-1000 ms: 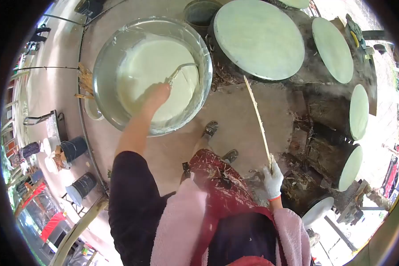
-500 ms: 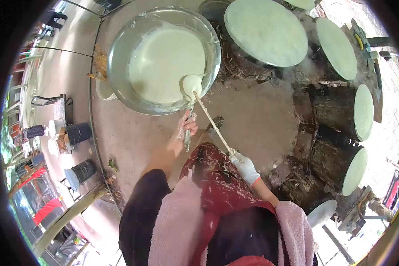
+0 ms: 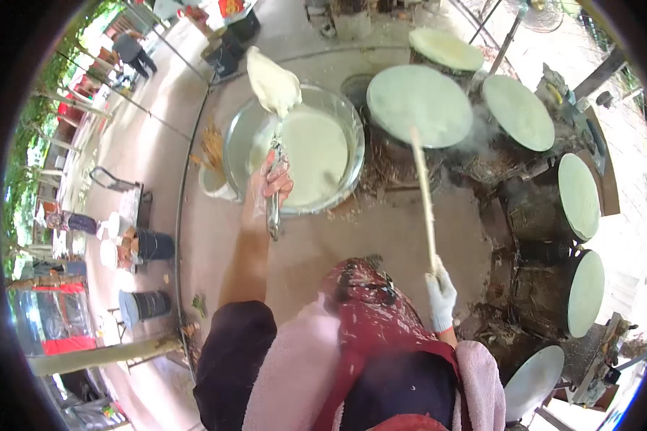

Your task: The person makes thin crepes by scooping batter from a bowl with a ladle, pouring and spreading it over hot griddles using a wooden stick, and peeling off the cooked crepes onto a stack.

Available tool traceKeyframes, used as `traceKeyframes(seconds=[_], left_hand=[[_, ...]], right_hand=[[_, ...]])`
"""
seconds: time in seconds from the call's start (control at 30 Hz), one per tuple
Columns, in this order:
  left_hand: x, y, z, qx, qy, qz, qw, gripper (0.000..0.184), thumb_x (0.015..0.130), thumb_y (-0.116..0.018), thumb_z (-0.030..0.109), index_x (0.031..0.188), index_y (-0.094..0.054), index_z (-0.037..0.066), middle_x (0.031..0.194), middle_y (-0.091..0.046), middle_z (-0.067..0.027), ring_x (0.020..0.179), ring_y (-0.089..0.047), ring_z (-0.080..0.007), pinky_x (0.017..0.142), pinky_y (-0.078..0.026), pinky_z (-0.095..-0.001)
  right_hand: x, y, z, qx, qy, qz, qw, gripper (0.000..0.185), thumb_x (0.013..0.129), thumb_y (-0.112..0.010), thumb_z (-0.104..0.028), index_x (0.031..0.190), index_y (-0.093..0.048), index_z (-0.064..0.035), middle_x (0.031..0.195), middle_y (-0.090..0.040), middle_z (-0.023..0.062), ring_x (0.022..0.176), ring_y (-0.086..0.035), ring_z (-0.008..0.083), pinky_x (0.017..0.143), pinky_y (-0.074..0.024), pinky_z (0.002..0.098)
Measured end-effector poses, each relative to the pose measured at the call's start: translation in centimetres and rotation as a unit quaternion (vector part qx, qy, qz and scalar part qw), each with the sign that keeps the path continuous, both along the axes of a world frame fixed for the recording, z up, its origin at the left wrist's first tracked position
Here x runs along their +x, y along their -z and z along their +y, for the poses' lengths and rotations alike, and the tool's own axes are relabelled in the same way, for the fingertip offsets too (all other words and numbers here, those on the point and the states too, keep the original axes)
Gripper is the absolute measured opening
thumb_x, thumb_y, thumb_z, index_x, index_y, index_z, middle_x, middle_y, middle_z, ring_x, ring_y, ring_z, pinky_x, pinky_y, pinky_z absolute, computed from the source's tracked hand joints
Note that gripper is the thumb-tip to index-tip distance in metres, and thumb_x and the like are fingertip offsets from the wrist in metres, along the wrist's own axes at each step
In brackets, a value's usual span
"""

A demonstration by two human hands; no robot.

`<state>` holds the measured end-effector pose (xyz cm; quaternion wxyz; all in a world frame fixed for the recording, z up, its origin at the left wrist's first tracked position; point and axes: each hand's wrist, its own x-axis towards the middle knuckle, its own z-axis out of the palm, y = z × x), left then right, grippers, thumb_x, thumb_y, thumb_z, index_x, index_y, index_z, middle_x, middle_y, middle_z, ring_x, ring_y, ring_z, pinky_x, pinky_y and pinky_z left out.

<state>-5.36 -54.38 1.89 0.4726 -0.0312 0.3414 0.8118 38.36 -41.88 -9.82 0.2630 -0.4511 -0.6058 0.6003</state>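
Observation:
My bare left hand [image 3: 274, 179] is closed round the metal handle of a batter-coated scoop [image 3: 273, 85], raised over the near left part of a wide metal basin [image 3: 357, 169]. Thick white coating hides the exact shape of the scoop's head. Pale batter [image 3: 313, 154] partly fills the basin. In its white glove, my right hand [image 3: 441, 291] grips a long wooden stick [image 3: 425, 197]. The stick's far end reaches the near part of a round, white-covered griddle [image 3: 420, 100]; whether a head sits on that end I cannot make out.
More round white tops on dark stoves curve down the right side, among them a griddle [image 3: 581, 195] and a bare-looking grey one [image 3: 535, 381]. Steam drifts between them. Left of the basin stands a white bucket [image 3: 219, 185] with brown sticks. A person [image 3: 131, 52] stands farther off.
My left hand has lifted the scoop up out of the basin. The stick in my right hand has swung right, its far end passing from the basin to the griddle.

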Motion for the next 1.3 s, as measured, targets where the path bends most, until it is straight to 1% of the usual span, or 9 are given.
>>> traceKeyframes(seconds=[0.1,0.2,0.27,0.37,0.53,0.73,0.87,1.13,1.3], left_hand=[[-4.0,-1.1,4.5,0.019,0.005,0.022,1.0,0.018,0.103,-0.049,0.022,0.096,-0.053,0.006,0.064,-0.043,0.0027,0.042,-0.032,-0.0047,0.044,-0.028,-0.0214],[-3.2,-3.3,9.3,-0.133,0.013,0.09,0.987,0.032,0.102,-0.051,0.031,0.094,-0.055,0.001,0.058,-0.042,0.0023,0.04,-0.034,-0.0063,0.041,-0.031,-0.0223],[1.3,-3.5,10.4,-0.206,0.044,0.385,0.898,0.035,0.102,-0.05,0.034,0.093,-0.055,0.0,0.059,-0.043,0.0009,0.04,-0.036,-0.0082,0.038,-0.029,-0.0234],[3.5,-3.5,14.3,-0.186,0.175,0.413,0.874,0.039,0.103,-0.047,0.038,0.093,-0.053,0.0,0.058,-0.041,0.0014,0.039,-0.037,-0.0091,0.036,-0.026,-0.0248],[12.8,-2.2,25.8,-0.071,0.484,0.239,0.839,0.036,0.104,-0.044,0.033,0.094,-0.053,0.0,0.057,-0.038,0.0028,0.036,-0.035,-0.008,0.036,-0.024,-0.025],[33.5,1.3,32.7,-0.088,0.762,0.025,0.641,0.029,0.105,-0.043,0.028,0.097,-0.051,0.001,0.057,-0.038,0.006,0.031,-0.03,-0.005,0.035,-0.023,-0.0246],[49.5,0.5,28.7,-0.076,0.869,0.006,0.49,0.029,0.105,-0.044,0.028,0.096,-0.052,0.002,0.059,-0.04,0.007,0.032,-0.03,-0.0032,0.04,-0.025,-0.0242],[84.4,2.9,25.8,0.05,0.959,0.096,0.262,0.035,0.103,-0.047,0.035,0.086,-0.051,0.004,0.059,-0.039,0.0073,0.039,-0.033,-0.0043,0.043,-0.026,-0.0235],[97.7,7.3,19.6,0.065,0.934,0.162,0.313,0.034,0.102,-0.051,0.03,0.085,-0.054,0.0,0.06,-0.042,0.0013,0.042,-0.037,-0.0081,0.042,-0.029,-0.0258]], right_hand=[[1.2,0.0,2.0,-0.082,0.112,0.025,0.99,0.05,0.096,-0.061,-0.012,0.143,-0.048,-0.0039,0.108,-0.061,-0.0062,0.069,-0.042,-0.0018,0.06,-0.036,0.0141],[1.9,-2.7,2.9,-0.073,0.19,0.05,0.978,0.058,0.096,-0.06,-0.009,0.146,-0.036,0.0055,0.147,-0.044,0.0123,0.122,-0.05,0.014,0.098,-0.0409,0.024],[3.6,-1.9,2.9,-0.089,0.242,0.051,0.965,0.058,0.095,-0.061,-0.008,0.145,-0.037,0.0064,0.147,-0.045,0.0142,0.125,-0.049,0.016,0.102,-0.0395,0.026],[6.6,0.0,2.0,-0.12,0.322,0.042,0.938,0.056,0.095,-0.063,-0.008,0.143,-0.04,0.0072,0.143,-0.049,0.0145,0.125,-0.05,0.0165,0.103,-0.0396,0.0268],[13.7,3.5,-1.0,-0.074,0.459,0.053,0.884,0.051,0.091,-0.067,-0.011,0.137,-0.05,0.0064,0.127,-0.061,0.0111,0.114,-0.057,0.0154,0.097,-0.0441,0.026],[21.0,4.5,-9.5,-0.013,0.635,0.076,0.768,0.052,0.094,-0.063,-0.01,0.14,-0.046,0.0055,0.13,-0.06,0.0107,0.12,-0.055,0.0166,0.103,-0.0409,0.0286],[24.1,2.4,-19.3,-0.084,0.776,0.098,0.617,0.049,0.096,-0.061,-0.018,0.143,-0.049,-0.0096,0.082,-0.055,-0.0081,0.058,-0.04,0.0001,0.046,-0.0329,0.0187],[38.1,3.4,-20.5,-0.009,0.876,-0.009,0.482,0.05,0.095,-0.063,-0.017,0.139,-0.049,0.0013,0.123,-0.064,0.0124,0.108,-0.061,0.0155,0.094,-0.046,0.0272],[44.7,1.7,-15.4,-0.008,0.875,-0.221,0.431,0.053,0.094,-0.063,-0.031,0.138,-0.052,-0.0042,0.116,-0.065,0.023,0.104,-0.066,0.032,0.091,-0.0495,0.0369]])
